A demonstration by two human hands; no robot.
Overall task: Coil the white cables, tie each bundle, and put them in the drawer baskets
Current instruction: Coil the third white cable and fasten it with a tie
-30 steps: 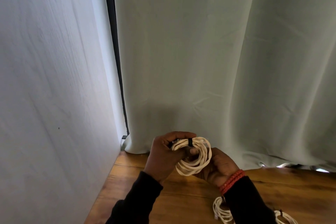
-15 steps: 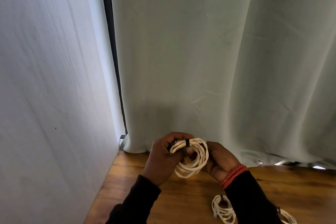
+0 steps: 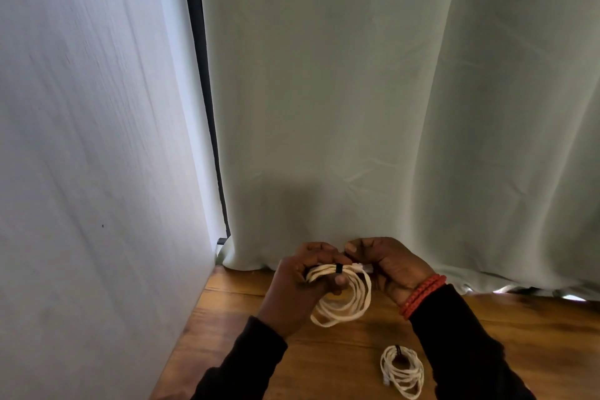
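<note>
A coil of white cable (image 3: 349, 302) hangs in the air above the wooden table (image 3: 324, 364), bound at its top by a black tie (image 3: 339, 268). My left hand (image 3: 298, 289) grips the coil's top left, thumb under the tie. My right hand (image 3: 386, 266) pinches the white cable end just right of the tie. A second tied white coil (image 3: 402, 370) lies flat on the table, below and to the right. No drawer or basket is in view.
A pale green curtain (image 3: 389, 107) hangs right behind my hands and reaches the table. A white wall (image 3: 81, 172) borders the table on the left, with a dark frame strip (image 3: 207, 107) between wall and curtain.
My right hand came out from behind the coil, rose, and now pinches the cable end beside the tie. The view tilted down, showing more of the table and the second coil.
</note>
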